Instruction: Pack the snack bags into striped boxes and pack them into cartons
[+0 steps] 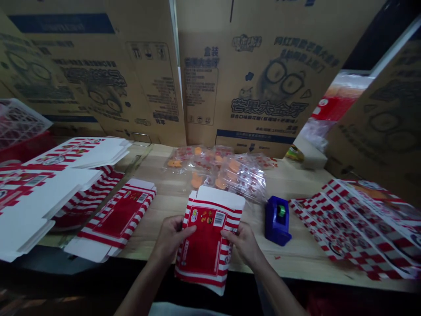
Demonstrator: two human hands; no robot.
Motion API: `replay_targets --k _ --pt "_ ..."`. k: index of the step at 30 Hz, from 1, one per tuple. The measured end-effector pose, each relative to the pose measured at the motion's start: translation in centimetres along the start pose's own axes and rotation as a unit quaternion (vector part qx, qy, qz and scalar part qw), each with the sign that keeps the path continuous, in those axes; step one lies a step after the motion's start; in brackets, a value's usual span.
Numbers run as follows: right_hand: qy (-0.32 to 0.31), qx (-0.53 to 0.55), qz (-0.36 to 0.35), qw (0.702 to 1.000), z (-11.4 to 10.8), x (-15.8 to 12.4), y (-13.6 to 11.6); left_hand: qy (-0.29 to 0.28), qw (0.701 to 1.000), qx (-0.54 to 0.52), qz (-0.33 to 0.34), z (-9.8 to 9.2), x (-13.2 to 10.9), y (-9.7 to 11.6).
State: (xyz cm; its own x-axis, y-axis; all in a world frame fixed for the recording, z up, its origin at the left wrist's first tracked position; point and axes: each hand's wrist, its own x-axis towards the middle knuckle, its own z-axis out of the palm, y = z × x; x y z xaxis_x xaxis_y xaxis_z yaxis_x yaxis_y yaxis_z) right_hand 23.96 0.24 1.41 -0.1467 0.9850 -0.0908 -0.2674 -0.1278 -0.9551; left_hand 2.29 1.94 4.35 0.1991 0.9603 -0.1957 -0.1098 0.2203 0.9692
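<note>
A red-and-white striped carton [204,245] is held over the table's front edge, its white top flap [222,197] standing up. My left hand [171,239] grips its left side, thumb lying on the red front panel. On the right side my right hand [242,242] grips it the same way; the fingers of both hands are partly hidden behind it. Just beyond the carton lie several clear plastic packets [241,175] with orange pieces inside. To the left lies a similar flat striped carton [123,215], and right of my hands stands a blue tape dispenser [276,221] with green tape.
Stacks of flat printed cartons [66,175] cover the left of the table. Checkered red-and-white printed sheets [358,228] lie at the right, overhanging the front edge. Large brown cardboard boxes [210,87] wall off the back. A red crate [33,147] sits far left.
</note>
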Motion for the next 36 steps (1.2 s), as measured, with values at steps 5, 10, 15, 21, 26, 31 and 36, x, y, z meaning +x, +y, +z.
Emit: replay_targets --k 5,10,15,21,26,31,36 --pt "0.032 0.016 0.010 0.999 -2.0 0.6 0.0 0.008 0.999 -0.021 0.025 0.9 0.1 -1.7" --pt "0.075 0.025 0.005 0.997 -3.6 1.0 0.3 -0.017 0.999 0.025 -0.032 0.9 -1.6 -5.1" --pt "0.039 0.079 0.071 0.994 -3.6 -0.5 1.4 -0.041 0.999 0.018 -0.009 1.1 -1.8 -5.4" --pt "-0.036 0.071 0.126 0.989 -2.9 -3.4 2.8 -0.025 0.997 -0.034 0.061 1.9 0.5 -4.2" --pt "0.107 -0.022 -0.024 0.994 -4.0 -3.0 3.4 -0.083 0.995 -0.056 0.029 1.5 0.6 -5.2" --pt "0.089 -0.157 -0.079 0.980 -5.0 -1.8 3.3 -0.064 0.998 -0.013 -0.005 0.7 1.0 -5.8" --pt "0.079 -0.176 -0.091 0.977 -4.5 -1.1 3.2 0.039 0.998 0.037 0.045 1.1 2.5 -5.7"
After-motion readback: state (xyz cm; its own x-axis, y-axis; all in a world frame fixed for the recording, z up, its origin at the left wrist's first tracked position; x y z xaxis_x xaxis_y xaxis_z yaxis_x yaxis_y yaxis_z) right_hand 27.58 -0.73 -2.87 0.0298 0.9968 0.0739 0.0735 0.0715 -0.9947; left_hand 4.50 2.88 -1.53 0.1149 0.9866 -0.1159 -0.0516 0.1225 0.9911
